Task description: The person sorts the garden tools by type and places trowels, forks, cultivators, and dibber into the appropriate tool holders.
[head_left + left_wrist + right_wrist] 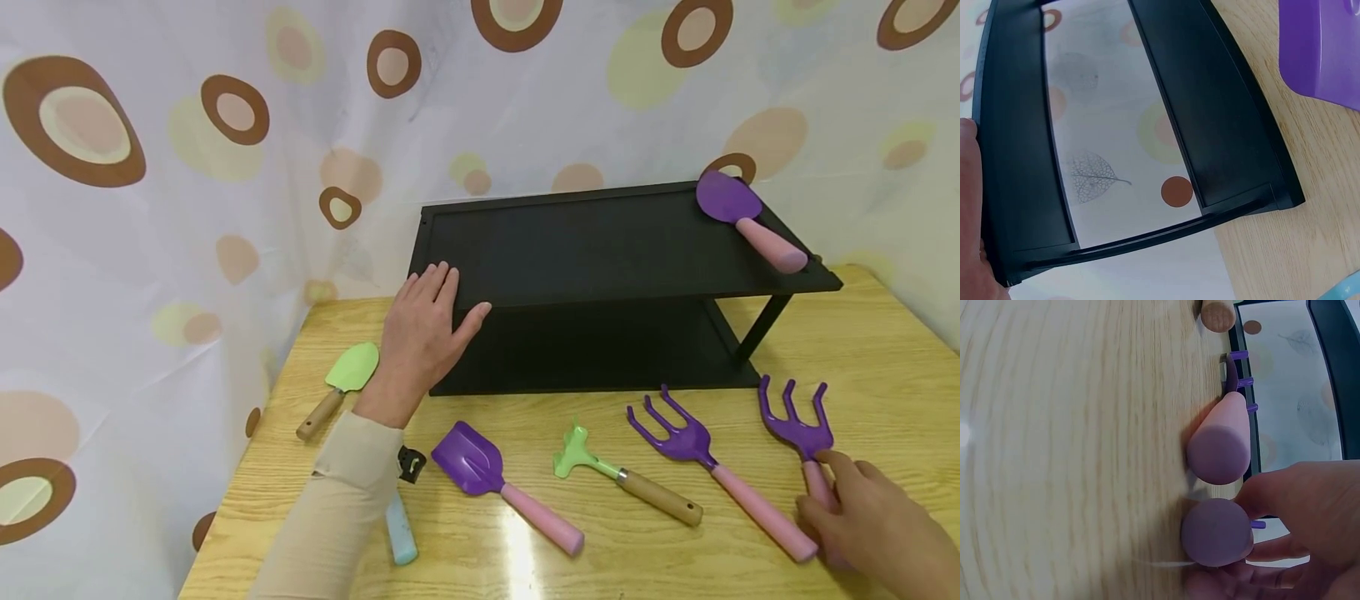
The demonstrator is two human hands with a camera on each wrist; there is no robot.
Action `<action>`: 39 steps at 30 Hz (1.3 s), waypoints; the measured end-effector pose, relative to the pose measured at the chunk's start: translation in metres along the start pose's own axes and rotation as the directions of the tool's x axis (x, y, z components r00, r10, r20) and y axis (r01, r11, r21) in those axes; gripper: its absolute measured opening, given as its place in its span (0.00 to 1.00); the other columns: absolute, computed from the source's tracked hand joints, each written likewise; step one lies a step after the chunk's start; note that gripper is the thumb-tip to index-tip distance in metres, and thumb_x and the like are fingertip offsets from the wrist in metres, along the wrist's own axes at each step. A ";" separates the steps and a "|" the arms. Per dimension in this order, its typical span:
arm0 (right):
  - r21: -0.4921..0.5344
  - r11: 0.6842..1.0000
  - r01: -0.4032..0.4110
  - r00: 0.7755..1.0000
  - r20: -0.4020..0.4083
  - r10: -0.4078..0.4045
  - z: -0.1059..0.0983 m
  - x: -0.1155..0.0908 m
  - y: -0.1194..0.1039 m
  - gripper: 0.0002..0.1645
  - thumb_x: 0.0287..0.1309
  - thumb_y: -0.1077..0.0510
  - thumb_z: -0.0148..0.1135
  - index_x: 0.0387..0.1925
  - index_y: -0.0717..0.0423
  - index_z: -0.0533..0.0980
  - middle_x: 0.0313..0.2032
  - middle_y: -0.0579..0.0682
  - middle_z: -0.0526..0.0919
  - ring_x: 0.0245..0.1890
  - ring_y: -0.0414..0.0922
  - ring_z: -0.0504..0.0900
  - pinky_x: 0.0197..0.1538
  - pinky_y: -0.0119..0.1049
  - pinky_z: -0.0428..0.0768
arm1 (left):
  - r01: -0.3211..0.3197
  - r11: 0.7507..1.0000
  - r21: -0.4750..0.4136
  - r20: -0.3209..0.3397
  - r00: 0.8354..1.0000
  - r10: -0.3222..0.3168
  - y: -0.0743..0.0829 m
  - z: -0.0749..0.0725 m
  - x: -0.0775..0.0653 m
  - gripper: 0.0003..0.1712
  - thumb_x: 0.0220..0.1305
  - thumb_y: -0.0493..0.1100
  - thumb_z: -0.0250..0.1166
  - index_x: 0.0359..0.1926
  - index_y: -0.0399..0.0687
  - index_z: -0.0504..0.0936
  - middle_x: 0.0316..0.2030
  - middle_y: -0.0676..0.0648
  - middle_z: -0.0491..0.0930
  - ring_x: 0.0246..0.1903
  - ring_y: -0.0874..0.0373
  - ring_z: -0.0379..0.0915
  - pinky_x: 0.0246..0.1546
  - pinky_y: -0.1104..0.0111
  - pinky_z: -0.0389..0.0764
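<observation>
My left hand rests on the left front corner of a black two-tier shelf, fingers straight on its top board and thumb spread along the front edge. On the right, my right hand pinches the pink handle of a purple hand fork, whose three prongs point toward the shelf. The right wrist view shows the round end of that handle between thumb and fingers, low over the wood. Just left of it lies a second purple hand fork, also pink-handled.
A purple trowel lies on the shelf's top right. Along the table front are a purple shovel, a green rake and a light blue handle, partly hidden by my left arm. A green trowel lies left. Patterned cloth hangs behind.
</observation>
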State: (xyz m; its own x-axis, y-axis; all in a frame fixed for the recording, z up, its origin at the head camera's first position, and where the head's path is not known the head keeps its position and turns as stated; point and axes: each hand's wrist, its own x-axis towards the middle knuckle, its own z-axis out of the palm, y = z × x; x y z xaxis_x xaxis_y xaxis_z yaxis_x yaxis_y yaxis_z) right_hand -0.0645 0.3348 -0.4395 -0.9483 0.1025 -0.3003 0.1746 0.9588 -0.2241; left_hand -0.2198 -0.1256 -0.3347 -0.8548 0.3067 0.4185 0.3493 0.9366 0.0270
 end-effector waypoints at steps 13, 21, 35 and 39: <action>-0.028 0.997 0.072 0.997 -0.036 -0.073 0.001 0.000 0.008 0.39 0.59 0.54 0.62 0.61 0.77 0.61 0.35 0.72 0.72 0.28 0.51 0.72 0.28 0.43 0.77 | -0.005 1.000 -0.014 -0.009 1.000 0.005 -0.001 -0.002 0.001 0.41 0.71 0.67 0.48 0.71 0.42 0.68 0.70 0.42 0.68 0.73 0.48 0.61 0.76 0.56 0.57; -0.086 0.978 0.190 0.953 -0.224 -0.204 0.000 -0.006 0.010 0.29 0.55 0.62 0.65 0.53 0.77 0.68 0.30 0.63 0.74 0.25 0.50 0.70 0.26 0.42 0.72 | -0.010 1.000 -0.015 -0.010 1.000 0.010 -0.001 -0.001 0.002 0.41 0.71 0.67 0.48 0.70 0.42 0.68 0.70 0.41 0.68 0.72 0.48 0.61 0.76 0.56 0.57; -0.141 0.949 0.282 0.820 -0.478 -0.315 0.004 -0.013 0.008 0.29 0.41 0.70 0.71 0.49 0.72 0.72 0.27 0.57 0.75 0.20 0.42 0.66 0.20 0.31 0.64 | -0.012 1.000 -0.009 -0.017 1.000 0.011 -0.001 -0.001 0.001 0.41 0.71 0.67 0.48 0.70 0.41 0.68 0.70 0.41 0.68 0.72 0.48 0.61 0.75 0.56 0.58; -0.164 0.947 0.278 0.827 -0.461 -0.322 -0.001 -0.011 0.002 0.27 0.46 0.69 0.69 0.50 0.70 0.73 0.27 0.55 0.74 0.21 0.42 0.65 0.21 0.31 0.65 | -0.006 1.000 -0.009 -0.005 1.000 0.006 -0.001 -0.001 0.001 0.41 0.72 0.67 0.48 0.71 0.41 0.68 0.71 0.41 0.68 0.73 0.48 0.61 0.76 0.56 0.57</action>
State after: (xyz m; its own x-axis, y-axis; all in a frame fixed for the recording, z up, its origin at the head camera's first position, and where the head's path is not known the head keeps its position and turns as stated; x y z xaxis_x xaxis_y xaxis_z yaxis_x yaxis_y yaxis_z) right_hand -0.0539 0.3354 -0.4361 -0.9625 -0.1024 0.2511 -0.1416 0.9795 -0.1433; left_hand -0.2204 -0.1268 -0.3337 -0.8505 0.3117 0.4235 0.3581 0.9331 0.0324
